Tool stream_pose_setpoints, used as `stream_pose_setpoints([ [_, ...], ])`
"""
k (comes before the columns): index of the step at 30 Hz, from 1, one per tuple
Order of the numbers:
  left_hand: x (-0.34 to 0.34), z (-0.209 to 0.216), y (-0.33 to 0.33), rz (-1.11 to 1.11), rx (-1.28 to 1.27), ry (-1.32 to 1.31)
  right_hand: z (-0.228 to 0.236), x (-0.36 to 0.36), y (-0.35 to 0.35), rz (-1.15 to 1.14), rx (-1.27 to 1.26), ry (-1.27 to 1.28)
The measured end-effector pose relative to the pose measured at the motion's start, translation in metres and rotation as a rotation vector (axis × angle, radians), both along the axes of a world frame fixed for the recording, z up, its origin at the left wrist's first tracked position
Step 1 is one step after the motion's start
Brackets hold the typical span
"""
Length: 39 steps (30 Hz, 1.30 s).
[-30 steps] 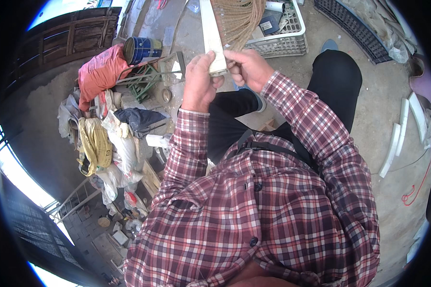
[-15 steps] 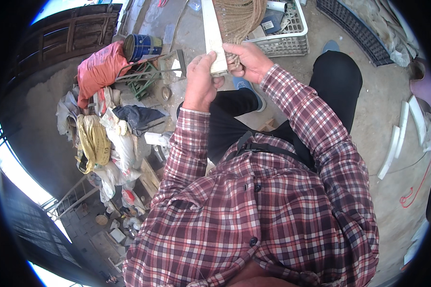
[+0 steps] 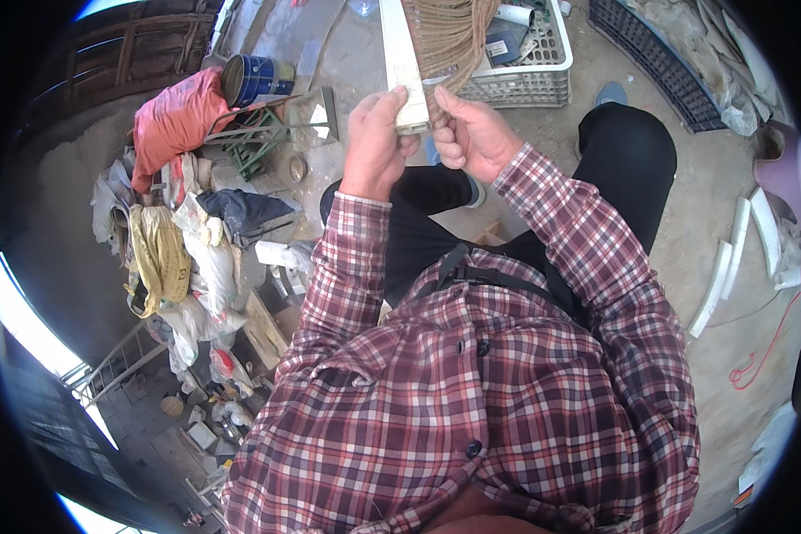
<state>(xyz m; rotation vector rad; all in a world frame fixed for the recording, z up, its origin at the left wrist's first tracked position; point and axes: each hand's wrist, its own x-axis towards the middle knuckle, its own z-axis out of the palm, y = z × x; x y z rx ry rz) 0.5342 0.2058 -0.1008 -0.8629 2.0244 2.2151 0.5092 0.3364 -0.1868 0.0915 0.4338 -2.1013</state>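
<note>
My left hand [image 3: 374, 142] is closed around the near end of a long white bar [image 3: 398, 44], thumb on its top face. The bar runs away from me past the upper edge of the view. Along its right side hang many strands of tan rope [image 3: 458, 40], lying close together. My right hand [image 3: 476, 133] is beside the bar's end, a little apart from it. Its thumb and fingers are pinched on a piece of the rope near the bar's right edge. The curled fingers partly hide what they hold.
A white plastic basket [image 3: 556, 67] with assorted items stands beyond my right hand. Further right is a dark crate [image 3: 659, 62]. White strips [image 3: 723, 267] and a red cord [image 3: 756, 365] lie on the floor. Left are a blue bucket [image 3: 256, 82], a red sack [image 3: 182, 125] and piled bags [image 3: 160, 262].
My right hand has shifted slightly right and down, and its thumb has come off the bar's end. My left hand keeps its hold on the bar. The view has shifted slightly.
</note>
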Motion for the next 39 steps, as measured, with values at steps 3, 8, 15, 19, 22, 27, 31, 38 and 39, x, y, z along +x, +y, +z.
stream_pose_setpoints([
  [3,0.0,-0.004,0.001,0.0,-0.009,-0.01,-0.002,-0.001,-0.004,-0.026,-0.025,-0.069],
  [8,-0.002,-0.007,-0.001,-0.005,0.0,0.003,-0.002,-0.001,-0.006,-0.016,-0.092,-0.1],
  [15,-0.006,-0.008,0.006,0.024,-0.005,-0.003,0.004,0.001,0.002,-0.064,-0.077,-0.026],
  [19,-0.007,-0.009,0.007,0.014,0.008,0.0,0.003,0.001,0.005,-0.073,-0.048,-0.021],
  [22,-0.005,-0.007,0.002,-0.001,-0.011,-0.013,0.0,0.003,0.001,-0.106,0.031,0.061],
  [27,0.002,-0.009,-0.001,-0.032,-0.001,-0.013,-0.006,-0.007,-0.02,-0.183,0.031,-0.022],
  [31,0.004,-0.012,0.001,-0.01,0.001,-0.008,-0.01,-0.014,-0.027,-0.144,0.201,0.035],
  [38,0.005,-0.011,0.002,0.013,-0.011,0.0,-0.004,-0.007,-0.023,-0.199,0.288,0.108],
  [39,0.005,-0.012,0.003,0.016,-0.013,-0.016,-0.004,-0.005,-0.022,-0.204,0.282,0.093],
])
